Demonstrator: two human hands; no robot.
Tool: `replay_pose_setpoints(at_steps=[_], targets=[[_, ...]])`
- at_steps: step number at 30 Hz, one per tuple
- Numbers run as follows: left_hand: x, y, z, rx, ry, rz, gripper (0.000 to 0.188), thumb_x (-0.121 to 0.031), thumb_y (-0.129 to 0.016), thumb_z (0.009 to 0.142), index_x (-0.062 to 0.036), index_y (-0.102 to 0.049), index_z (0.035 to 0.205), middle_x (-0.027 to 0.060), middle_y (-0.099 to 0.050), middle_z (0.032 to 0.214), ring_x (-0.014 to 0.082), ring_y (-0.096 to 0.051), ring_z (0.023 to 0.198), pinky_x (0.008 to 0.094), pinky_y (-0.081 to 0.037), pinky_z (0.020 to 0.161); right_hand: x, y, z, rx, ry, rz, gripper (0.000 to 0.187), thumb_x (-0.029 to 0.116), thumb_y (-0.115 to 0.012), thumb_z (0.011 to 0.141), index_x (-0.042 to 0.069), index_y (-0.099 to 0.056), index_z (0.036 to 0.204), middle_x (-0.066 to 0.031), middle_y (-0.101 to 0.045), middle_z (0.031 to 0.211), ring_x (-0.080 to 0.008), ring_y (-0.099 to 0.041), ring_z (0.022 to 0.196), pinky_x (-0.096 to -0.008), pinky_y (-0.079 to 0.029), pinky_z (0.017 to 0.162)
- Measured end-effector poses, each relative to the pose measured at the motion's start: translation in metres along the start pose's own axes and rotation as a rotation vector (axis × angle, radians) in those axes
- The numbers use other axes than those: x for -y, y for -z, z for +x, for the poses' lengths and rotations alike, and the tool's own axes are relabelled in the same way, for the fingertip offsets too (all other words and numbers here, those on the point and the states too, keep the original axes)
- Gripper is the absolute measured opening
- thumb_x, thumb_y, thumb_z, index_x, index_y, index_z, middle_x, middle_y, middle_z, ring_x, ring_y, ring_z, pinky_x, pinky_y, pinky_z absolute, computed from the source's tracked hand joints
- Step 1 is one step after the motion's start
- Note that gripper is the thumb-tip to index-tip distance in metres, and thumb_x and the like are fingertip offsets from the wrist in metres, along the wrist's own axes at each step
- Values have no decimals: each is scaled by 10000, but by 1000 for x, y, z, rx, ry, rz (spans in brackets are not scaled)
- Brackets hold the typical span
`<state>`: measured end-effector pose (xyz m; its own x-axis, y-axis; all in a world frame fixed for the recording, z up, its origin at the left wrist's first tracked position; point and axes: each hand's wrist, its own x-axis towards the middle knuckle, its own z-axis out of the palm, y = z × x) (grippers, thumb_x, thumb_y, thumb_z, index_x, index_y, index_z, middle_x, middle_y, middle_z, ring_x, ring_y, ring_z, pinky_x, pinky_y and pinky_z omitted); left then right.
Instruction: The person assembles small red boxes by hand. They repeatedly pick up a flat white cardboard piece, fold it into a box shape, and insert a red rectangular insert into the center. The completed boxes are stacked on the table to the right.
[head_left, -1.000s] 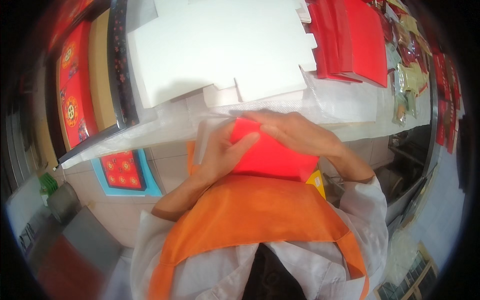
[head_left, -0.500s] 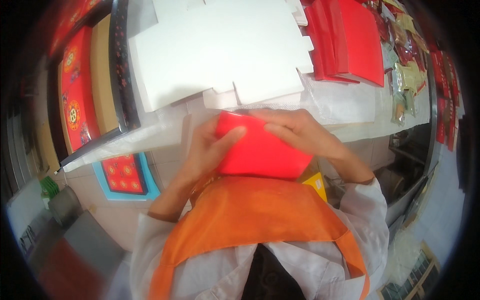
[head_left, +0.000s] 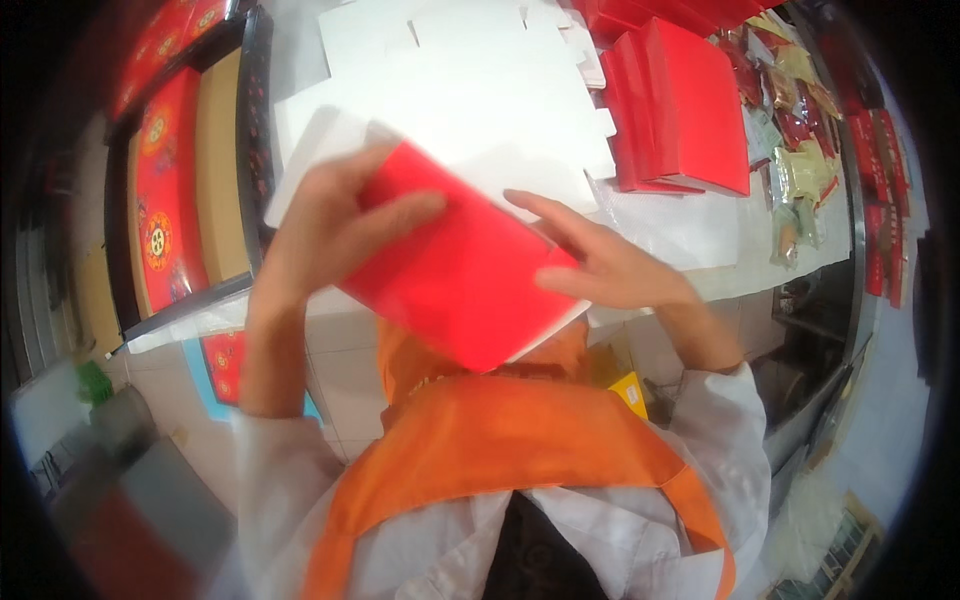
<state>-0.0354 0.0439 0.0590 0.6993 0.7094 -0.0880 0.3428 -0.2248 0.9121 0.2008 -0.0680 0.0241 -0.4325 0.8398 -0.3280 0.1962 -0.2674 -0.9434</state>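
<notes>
A red cardboard box [head_left: 455, 265], with white showing along its lower right edge, is tilted between my hands in front of my apron. My left hand [head_left: 325, 225] grips its upper left end, thumb across the red face and the other fingers behind. Pale, blurred flaps [head_left: 335, 130] stick out past that hand. At the upper right edge, my right hand [head_left: 610, 260] pinches the box loosely: the thumb lies on the red face and the index finger stretches along beyond the edge. The remaining right fingers are hidden.
Flat white die-cut card sheets [head_left: 470, 90] lie on the table ahead. Finished red boxes [head_left: 695, 110] stand to their right, beside a pile of small packets [head_left: 800, 170]. At the left are patterned red boxes [head_left: 165, 200] in a dark-edged tray. A yellow object [head_left: 628, 393] sits below the table edge.
The box has turned so its right end points down toward me, and its left end has moved up and left with my left hand. Pale flaps now show; my right index finger has extended.
</notes>
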Motion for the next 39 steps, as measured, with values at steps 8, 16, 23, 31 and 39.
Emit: replay_pose_setpoints(at_steps=[8,16,23,31,39], targets=[[-23,-47,-20,-419,-452,-58,248,-12,-580,779,-13,-514,1018,109,-548,984,177,-536,872,248,-438,721,-6,-12,53,-669,254,336,592,176,-516,848,-9,-222,1327,-148,-428,1221,-171,-433,1105,-293,-337,940],[9,-124,-11,-429,210,-1123,282,-74,-437,871,31,-417,1132,100,-461,1128,182,-452,1045,303,-366,914,6,-26,63,-748,412,401,529,137,-469,875,-23,-227,1317,-127,-407,1233,-151,-427,1087,-269,-357,912],[19,-120,-1,-555,58,-1197,315,-59,-459,872,-35,-397,1180,47,-467,1130,166,-447,1043,340,-339,934,12,-38,54,-525,316,393,508,157,-456,883,-3,-254,1321,-120,-389,1263,-137,-445,1029,-245,-384,856],[25,-121,-2,-687,-85,-993,408,-17,-533,824,-15,-377,1201,55,-447,1135,156,-438,1027,297,-360,902,8,-40,60,-567,293,296,482,240,-352,932,-22,-252,1324,-119,-422,1251,-156,-444,1086,-252,-348,914],[23,-122,-4,-686,-46,-1035,481,0,-539,820,-63,-326,1247,36,-405,1196,164,-394,1106,315,-307,974,1,-45,62,-658,409,202,427,195,-332,938,-40,-309,1293,-137,-443,1234,-176,-413,1132,-266,-310,951]])
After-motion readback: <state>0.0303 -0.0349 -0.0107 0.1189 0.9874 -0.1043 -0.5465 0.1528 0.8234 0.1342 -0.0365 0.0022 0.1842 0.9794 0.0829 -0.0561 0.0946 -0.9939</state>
